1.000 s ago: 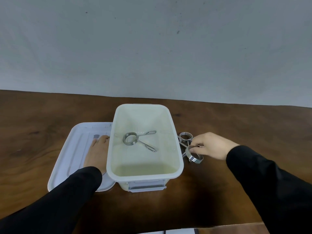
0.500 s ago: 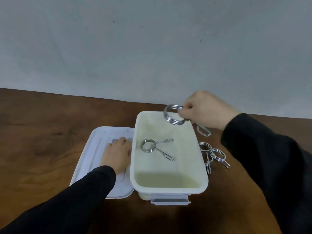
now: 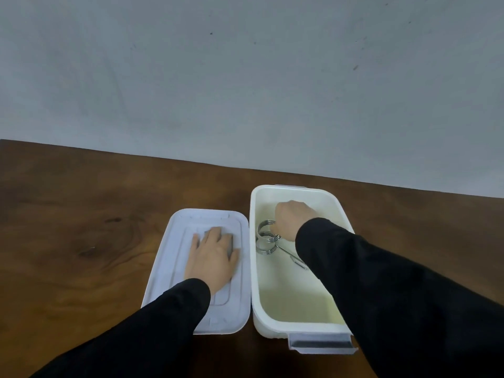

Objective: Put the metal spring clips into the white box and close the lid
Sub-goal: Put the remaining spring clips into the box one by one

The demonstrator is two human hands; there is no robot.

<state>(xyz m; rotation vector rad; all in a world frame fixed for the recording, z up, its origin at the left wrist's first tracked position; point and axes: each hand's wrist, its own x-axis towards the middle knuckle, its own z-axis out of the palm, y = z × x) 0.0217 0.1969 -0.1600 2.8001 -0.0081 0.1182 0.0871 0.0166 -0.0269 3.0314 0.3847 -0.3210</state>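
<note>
The white box (image 3: 300,324) stands open on the brown table, a grey latch at its near end. My right hand (image 3: 293,218) is down inside it, fingers closed on a metal spring clip (image 3: 266,230) whose coil hangs just over a second spring clip (image 3: 268,248) lying on the box floor; that clip's handles (image 3: 294,259) stick out toward my sleeve. The white lid (image 3: 169,257) lies flat on the table just left of the box. My left hand (image 3: 211,257) rests palm down on it, fingers spread. Any clips right of the box are hidden by my right arm.
The dark wooden table (image 3: 81,227) reaches back to a plain grey wall (image 3: 245,77). My black sleeves cover the near right and near left of the table.
My right hand carried the clip from above the box's far rim down into the box. The view shifted left, so the clips on the table to the right are no longer seen.
</note>
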